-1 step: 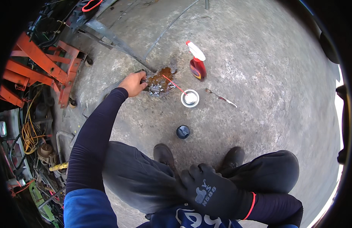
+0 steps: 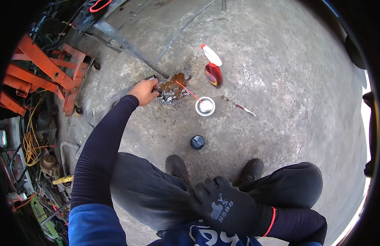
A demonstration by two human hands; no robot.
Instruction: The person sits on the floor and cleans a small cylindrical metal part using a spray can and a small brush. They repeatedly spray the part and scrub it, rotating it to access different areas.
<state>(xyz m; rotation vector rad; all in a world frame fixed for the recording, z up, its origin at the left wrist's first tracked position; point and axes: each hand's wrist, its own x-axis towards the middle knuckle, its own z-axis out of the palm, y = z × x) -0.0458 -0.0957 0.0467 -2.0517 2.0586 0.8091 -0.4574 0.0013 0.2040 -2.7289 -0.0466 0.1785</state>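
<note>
Hands at work on a concrete floor.
The right hand (image 2: 229,207), in a black glove, lies open on the person's knee. Past the shoes sit a dark cap (image 2: 197,142) and a white cup (image 2: 205,106). Farther out, the bare left hand (image 2: 145,91) is closed around a small metal part (image 2: 167,94) on a rusty wet patch (image 2: 175,83), near a red spray bottle (image 2: 213,69).

A red spray bottle (image 2: 213,70) stands upper centre; orange steel frames (image 2: 46,67) crowd the left; a dark cap (image 2: 197,142) lies mid-frame.
</note>
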